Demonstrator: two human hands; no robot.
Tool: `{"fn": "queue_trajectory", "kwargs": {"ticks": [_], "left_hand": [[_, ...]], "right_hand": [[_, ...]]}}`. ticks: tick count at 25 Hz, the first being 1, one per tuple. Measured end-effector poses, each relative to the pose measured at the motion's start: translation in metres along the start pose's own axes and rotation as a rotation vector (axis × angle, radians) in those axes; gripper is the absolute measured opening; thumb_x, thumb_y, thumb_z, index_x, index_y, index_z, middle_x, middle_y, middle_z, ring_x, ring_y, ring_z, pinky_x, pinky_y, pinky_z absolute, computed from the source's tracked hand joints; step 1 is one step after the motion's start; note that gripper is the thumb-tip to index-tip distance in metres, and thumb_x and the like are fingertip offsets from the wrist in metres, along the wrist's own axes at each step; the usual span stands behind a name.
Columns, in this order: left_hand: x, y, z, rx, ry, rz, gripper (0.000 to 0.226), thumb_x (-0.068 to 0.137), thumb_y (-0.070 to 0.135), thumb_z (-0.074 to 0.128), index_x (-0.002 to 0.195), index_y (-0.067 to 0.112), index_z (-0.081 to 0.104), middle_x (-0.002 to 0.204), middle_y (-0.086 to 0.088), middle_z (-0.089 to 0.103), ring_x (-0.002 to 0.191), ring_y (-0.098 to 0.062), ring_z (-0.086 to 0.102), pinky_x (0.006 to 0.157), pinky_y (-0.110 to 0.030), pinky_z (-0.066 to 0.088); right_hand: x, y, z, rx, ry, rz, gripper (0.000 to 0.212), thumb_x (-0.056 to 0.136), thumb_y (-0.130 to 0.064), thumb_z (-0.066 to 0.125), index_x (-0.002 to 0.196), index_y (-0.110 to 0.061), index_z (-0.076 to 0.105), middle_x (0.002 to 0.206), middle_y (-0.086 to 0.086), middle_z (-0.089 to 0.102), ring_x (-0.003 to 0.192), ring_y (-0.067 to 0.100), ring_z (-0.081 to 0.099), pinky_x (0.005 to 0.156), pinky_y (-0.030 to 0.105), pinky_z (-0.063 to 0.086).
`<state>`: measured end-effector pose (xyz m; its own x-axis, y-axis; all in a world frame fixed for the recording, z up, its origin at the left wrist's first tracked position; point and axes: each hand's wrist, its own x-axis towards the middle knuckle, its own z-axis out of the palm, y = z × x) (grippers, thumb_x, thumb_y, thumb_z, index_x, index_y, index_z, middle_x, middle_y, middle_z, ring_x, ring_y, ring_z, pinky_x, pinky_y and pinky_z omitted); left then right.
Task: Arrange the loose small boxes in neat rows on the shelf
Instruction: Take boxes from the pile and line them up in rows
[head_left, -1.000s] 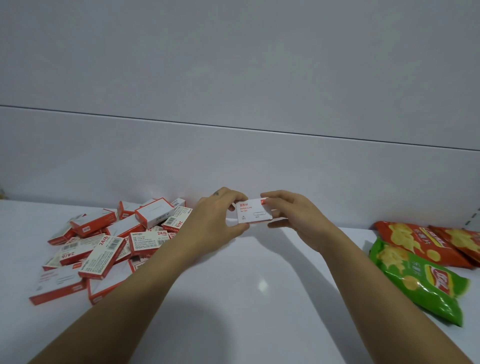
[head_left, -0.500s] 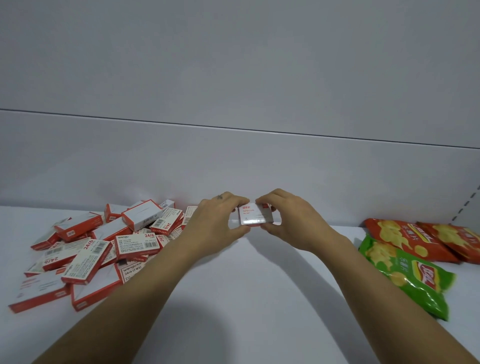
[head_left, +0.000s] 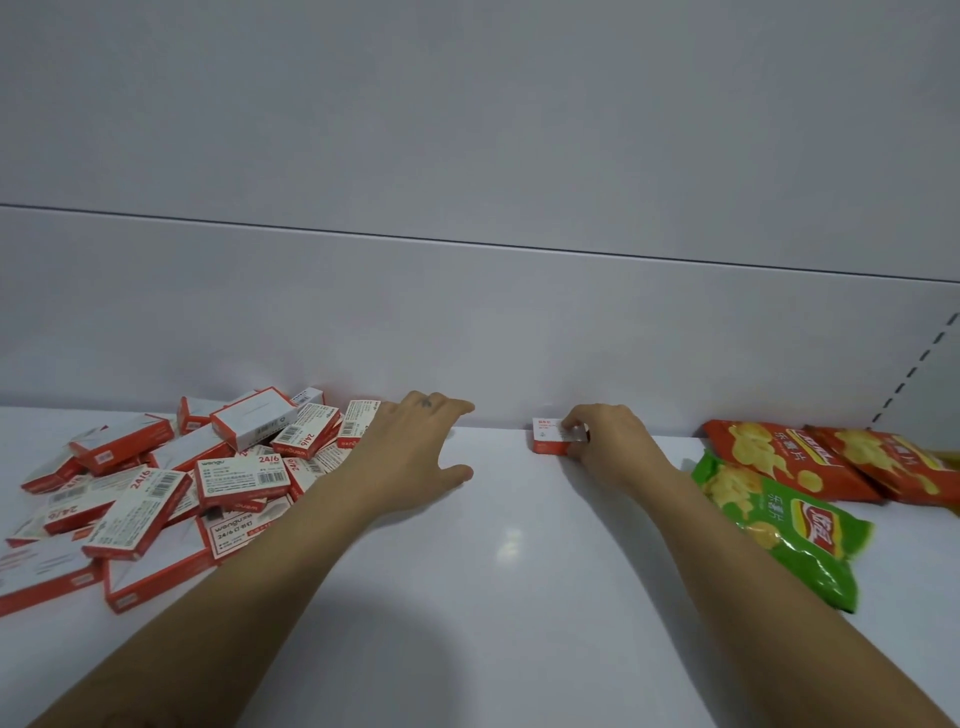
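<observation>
Shelf: white and shiny (head_left: 509, 597), wide and flat, seen from above and in front.
Back wall: plain white (head_left: 467, 312), with one thin dark line running across it.
Pile of small boxes: red and white (head_left: 171, 483), lying in a messy heap at the far left of the shelf. Some lie flat and some lean on others. A few show "24/6" and bar codes.
Left hand: it (head_left: 415, 457) is just right of the pile, palm down, fingers and thumb spread wide. It holds nothing. I cannot tell if it touches the shelf.
Single box: one red and white box (head_left: 550, 439) lies flat at the back of the shelf, close to the wall and well apart from the pile.
Right hand: it (head_left: 608, 447) pinches the right end of the single box with curled fingers.
Green chip bag: it (head_left: 779, 530) lies flat to the right of the right arm.
Red chip bags: two (head_left: 810, 457) lie behind the green one, near the wall.
</observation>
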<state>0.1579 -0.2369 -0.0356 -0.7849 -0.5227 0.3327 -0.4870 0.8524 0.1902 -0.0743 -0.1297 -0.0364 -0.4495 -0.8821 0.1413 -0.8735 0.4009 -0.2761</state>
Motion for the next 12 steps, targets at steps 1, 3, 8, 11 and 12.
{"fn": "queue_trajectory", "kwargs": {"ticks": [1, 3, 8, 11, 12], "left_hand": [[0.0, -0.001, 0.0, 0.007, 0.003, -0.001, 0.067, 0.08, 0.049, 0.06, 0.139, 0.03, 0.033, 0.137, 0.007, 0.043, 0.127, -0.015, 0.031, 0.1, -0.035, 0.025], [-0.001, -0.002, -0.001, 0.016, 0.005, -0.014, 0.068, 0.08, 0.048, 0.06, 0.139, 0.029, 0.032, 0.137, 0.006, 0.043, 0.127, -0.016, 0.031, 0.101, -0.035, 0.024], [-0.007, -0.007, -0.001, 0.049, 0.006, -0.057, 0.068, 0.08, 0.05, 0.059, 0.139, 0.029, 0.032, 0.137, 0.005, 0.044, 0.129, -0.017, 0.03, 0.102, -0.038, 0.024], [-0.012, -0.009, -0.002, 0.066, 0.006, -0.078, 0.067, 0.079, 0.051, 0.057, 0.138, 0.028, 0.034, 0.135, 0.005, 0.047, 0.128, -0.017, 0.032, 0.102, -0.038, 0.026], [-0.013, -0.01, -0.002, 0.074, 0.01, -0.082, 0.066, 0.079, 0.052, 0.056, 0.137, 0.028, 0.035, 0.133, 0.005, 0.048, 0.127, -0.017, 0.033, 0.102, -0.038, 0.026]], "right_hand": [[0.001, 0.003, 0.003, -0.004, 0.01, 0.006, 0.024, 0.086, -0.016, 0.063, 0.111, -0.017, 0.066, 0.111, 0.007, 0.063, 0.101, 0.025, 0.055, 0.075, 0.026, 0.039], [0.002, 0.006, 0.007, -0.006, 0.045, 0.014, 0.022, 0.088, -0.015, 0.06, 0.109, -0.016, 0.067, 0.108, 0.008, 0.061, 0.099, 0.026, 0.054, 0.073, 0.027, 0.037], [0.006, 0.004, 0.011, -0.096, 0.069, 0.038, 0.02, 0.088, -0.013, 0.054, 0.102, -0.01, 0.068, 0.099, 0.009, 0.059, 0.088, 0.027, 0.055, 0.068, 0.03, 0.04], [0.007, -0.001, 0.011, -0.131, 0.07, 0.05, 0.022, 0.087, -0.011, 0.052, 0.102, -0.009, 0.068, 0.099, 0.011, 0.058, 0.089, 0.029, 0.056, 0.069, 0.032, 0.042], [0.007, -0.002, 0.011, -0.143, 0.07, 0.051, 0.022, 0.087, -0.011, 0.051, 0.101, -0.009, 0.067, 0.099, 0.011, 0.057, 0.088, 0.029, 0.056, 0.068, 0.031, 0.041]]}}
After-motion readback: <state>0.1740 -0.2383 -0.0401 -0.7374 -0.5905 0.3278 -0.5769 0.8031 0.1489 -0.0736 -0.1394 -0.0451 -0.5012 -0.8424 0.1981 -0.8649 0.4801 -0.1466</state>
